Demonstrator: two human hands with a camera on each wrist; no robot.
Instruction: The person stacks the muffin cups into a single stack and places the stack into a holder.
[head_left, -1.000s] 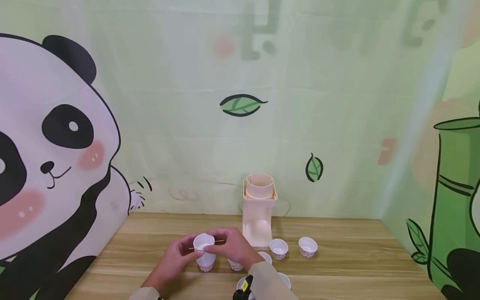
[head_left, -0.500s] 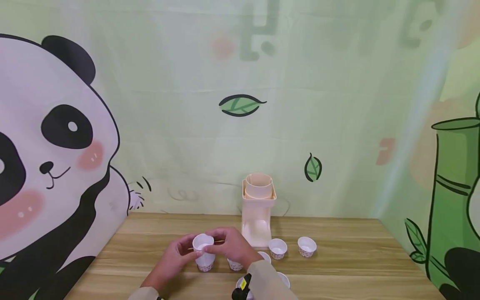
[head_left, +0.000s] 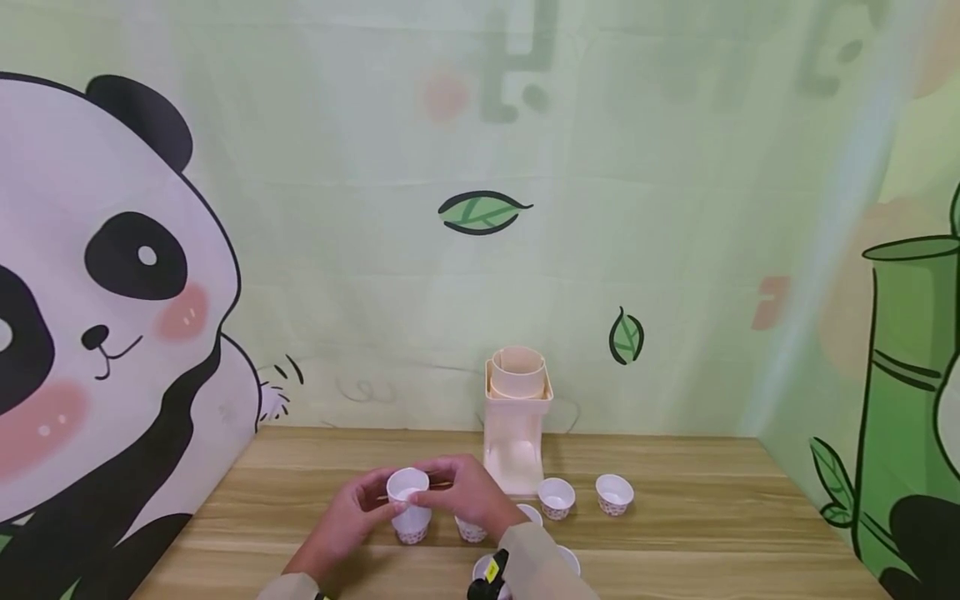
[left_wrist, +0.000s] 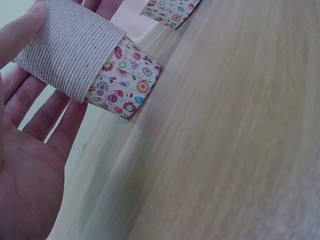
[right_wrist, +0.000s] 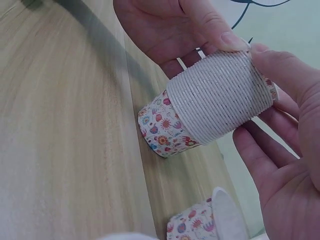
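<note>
A tall stack of paper baking cups (head_left: 412, 527) stands upright low on the table, left of centre. Its closely packed white rims and flower-printed bottom cup show in both wrist views. My left hand (head_left: 351, 518) grips the stack from the left, thumb in front and fingers behind. From the right, my right hand (head_left: 467, 493) pinches it near the top between thumb and fingers. Both thumbs almost meet at the upper rims in the right wrist view. Close to the right of the stack sits a single baking cup (head_left: 471, 531), partly behind the right hand.
Behind the right hand stands a pale pink dispenser (head_left: 515, 437) with a round tube on top. Single baking cups stand to the right, one near its base (head_left: 557, 500), another farther right (head_left: 615, 497). Others lie partly hidden by the right forearm. A printed panda backdrop (head_left: 480, 292) rises behind.
</note>
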